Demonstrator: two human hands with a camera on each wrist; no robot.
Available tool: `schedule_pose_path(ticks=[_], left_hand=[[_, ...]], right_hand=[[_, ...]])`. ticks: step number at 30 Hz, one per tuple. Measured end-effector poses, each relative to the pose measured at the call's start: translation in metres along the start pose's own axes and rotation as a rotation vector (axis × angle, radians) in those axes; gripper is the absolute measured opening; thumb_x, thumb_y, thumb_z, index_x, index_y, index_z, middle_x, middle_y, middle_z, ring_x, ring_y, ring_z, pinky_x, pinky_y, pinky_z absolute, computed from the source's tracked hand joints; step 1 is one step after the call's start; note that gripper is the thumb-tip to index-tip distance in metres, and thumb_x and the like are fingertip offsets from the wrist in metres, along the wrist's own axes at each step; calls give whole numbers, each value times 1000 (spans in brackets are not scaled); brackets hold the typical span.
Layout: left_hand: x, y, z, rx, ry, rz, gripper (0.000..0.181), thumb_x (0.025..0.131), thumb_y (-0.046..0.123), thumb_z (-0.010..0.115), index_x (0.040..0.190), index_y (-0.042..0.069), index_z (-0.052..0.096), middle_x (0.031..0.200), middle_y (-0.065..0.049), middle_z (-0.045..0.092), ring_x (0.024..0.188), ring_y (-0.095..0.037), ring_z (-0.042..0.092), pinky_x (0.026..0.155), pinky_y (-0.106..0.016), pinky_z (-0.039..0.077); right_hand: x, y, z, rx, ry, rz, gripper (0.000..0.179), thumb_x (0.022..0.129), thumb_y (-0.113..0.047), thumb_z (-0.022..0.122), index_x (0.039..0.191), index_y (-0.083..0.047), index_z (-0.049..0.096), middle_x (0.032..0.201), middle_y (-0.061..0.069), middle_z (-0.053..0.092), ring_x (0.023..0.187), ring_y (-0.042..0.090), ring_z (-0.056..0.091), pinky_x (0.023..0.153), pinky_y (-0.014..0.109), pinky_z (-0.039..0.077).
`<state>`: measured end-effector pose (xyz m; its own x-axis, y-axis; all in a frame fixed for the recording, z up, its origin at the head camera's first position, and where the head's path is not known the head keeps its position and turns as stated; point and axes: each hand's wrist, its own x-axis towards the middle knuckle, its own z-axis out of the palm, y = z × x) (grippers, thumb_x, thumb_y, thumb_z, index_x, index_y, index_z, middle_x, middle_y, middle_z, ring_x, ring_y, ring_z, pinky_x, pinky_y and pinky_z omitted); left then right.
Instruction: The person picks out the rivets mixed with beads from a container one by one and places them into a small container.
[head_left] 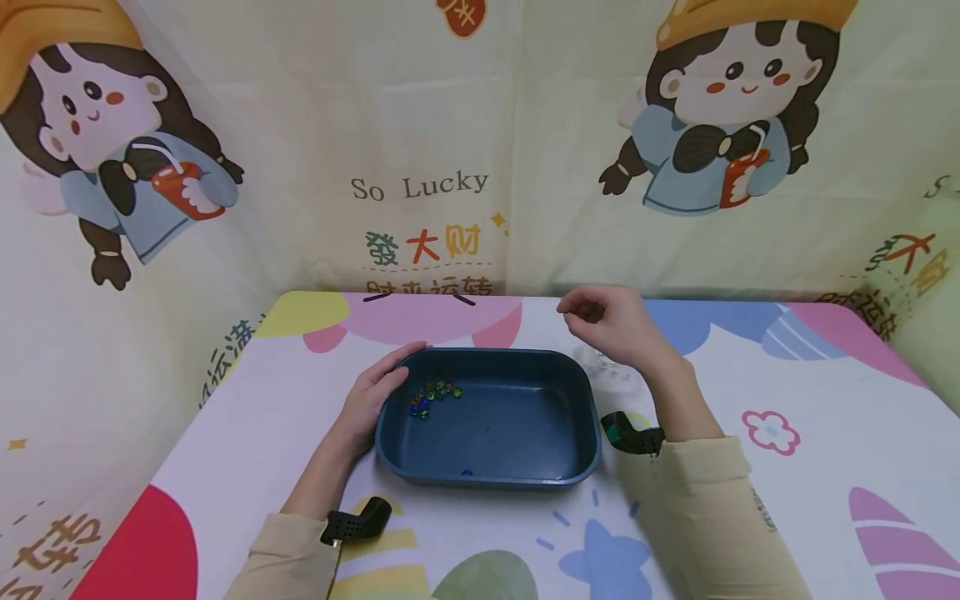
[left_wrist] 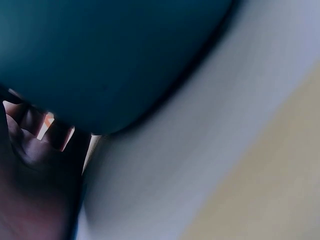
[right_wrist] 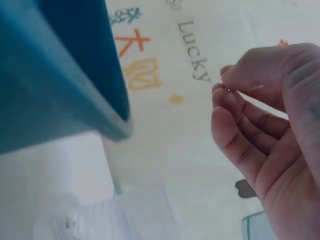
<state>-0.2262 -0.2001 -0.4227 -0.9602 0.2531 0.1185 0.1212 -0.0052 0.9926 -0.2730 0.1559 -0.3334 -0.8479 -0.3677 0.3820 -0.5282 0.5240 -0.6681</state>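
Note:
A dark blue rectangular basin (head_left: 495,433) stands on the table with several coloured glass marbles (head_left: 438,390) grouped in its left part. One blue marble (head_left: 467,472) lies at its near wall. My left hand (head_left: 375,396) holds the basin's left end, thumb at the rim, fingers along the outer wall. Above the table, beyond the basin's far right corner, my right hand (head_left: 611,321) is raised with thumb and forefinger pinched together. A tiny shiny thing (right_wrist: 227,90) shows between those fingertips, mostly hidden; I cannot tell its kind. Beneath this hand is a clear container (head_left: 611,371), partly covered by the forearm.
Patterned cloth (head_left: 795,533) covers the table, and a printed curtain (head_left: 555,167) hangs right behind its far edge. Two thin dark strips, one of them a right-hand strip (head_left: 464,299), lie at that edge. Each wrist wears a black camera band, the right band (head_left: 633,435) close beside the basin.

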Motion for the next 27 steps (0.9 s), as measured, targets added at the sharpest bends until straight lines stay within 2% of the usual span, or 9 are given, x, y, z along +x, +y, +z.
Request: schedule_pose_path(ticks=[13, 21, 27], left_hand=[[0, 0, 0, 3, 2, -3, 46, 109, 19, 40, 153, 4, 42, 157, -11, 41, 145, -26, 35, 117, -46, 28], [-1, -1, 0, 4, 4, 0, 45, 109, 17, 39, 152, 3, 43, 156, -12, 42, 145, -28, 34, 117, -49, 27], [-1, -1, 0, -5, 6, -13, 45, 109, 17, 39, 152, 5, 43, 156, -9, 43, 144, -24, 37, 116, -44, 30]], right_hand=[[-8, 16, -21, -99, 30, 82, 13, 94, 0, 62, 101, -1, 73, 92, 10, 71, 77, 23, 64, 70, 30, 52], [-12, 26, -30, -141, -7, 130, 15, 93, 0, 60, 101, 1, 72, 93, 14, 71, 81, 26, 66, 76, 40, 52], [-16, 30, -35, -163, -36, 192, 15, 96, -5, 60, 104, -1, 72, 97, 13, 71, 87, 28, 65, 79, 45, 52]])
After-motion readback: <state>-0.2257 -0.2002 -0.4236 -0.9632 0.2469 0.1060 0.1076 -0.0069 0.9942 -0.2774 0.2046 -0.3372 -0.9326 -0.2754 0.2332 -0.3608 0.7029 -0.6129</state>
